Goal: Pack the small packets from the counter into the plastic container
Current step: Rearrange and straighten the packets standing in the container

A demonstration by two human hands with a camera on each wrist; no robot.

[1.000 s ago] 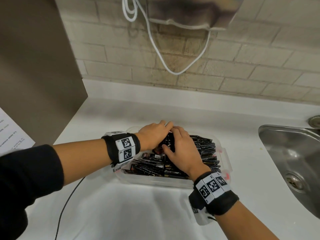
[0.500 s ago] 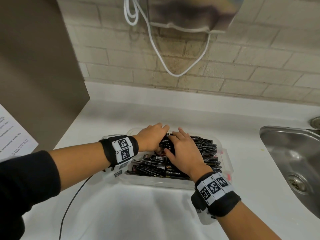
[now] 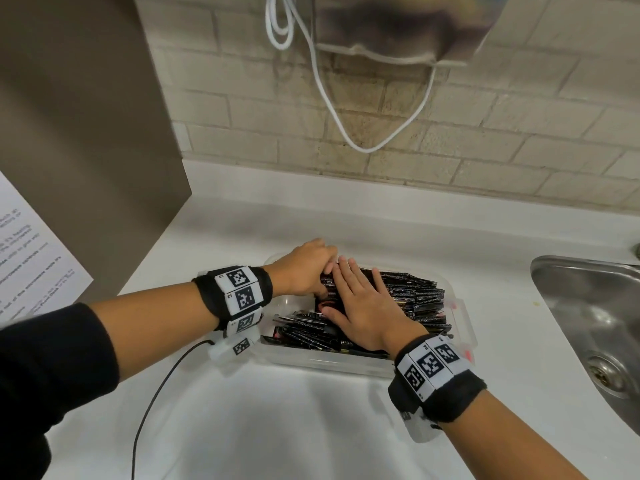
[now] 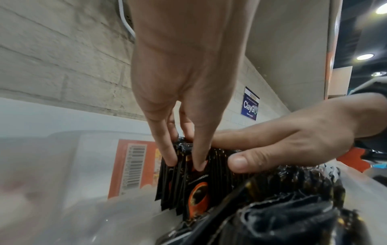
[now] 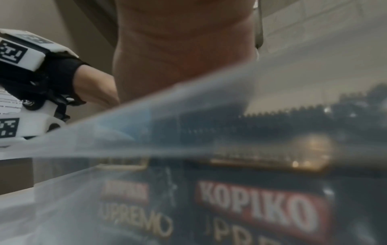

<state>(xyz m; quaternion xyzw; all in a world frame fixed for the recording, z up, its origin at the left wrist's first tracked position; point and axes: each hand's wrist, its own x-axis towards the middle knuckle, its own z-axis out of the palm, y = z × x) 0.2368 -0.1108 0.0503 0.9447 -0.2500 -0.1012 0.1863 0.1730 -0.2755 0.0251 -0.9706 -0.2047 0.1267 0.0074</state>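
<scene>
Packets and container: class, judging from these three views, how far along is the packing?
Nearly done: the container is full of black packets, and none show on the counter. In hand: the left hand and right hand press the last upright row together. Left: only tidying.

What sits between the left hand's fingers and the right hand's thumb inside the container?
A standing row of black packets: the left hand presses its near end, the right hand rests over the far part. The left wrist view shows this.
</scene>
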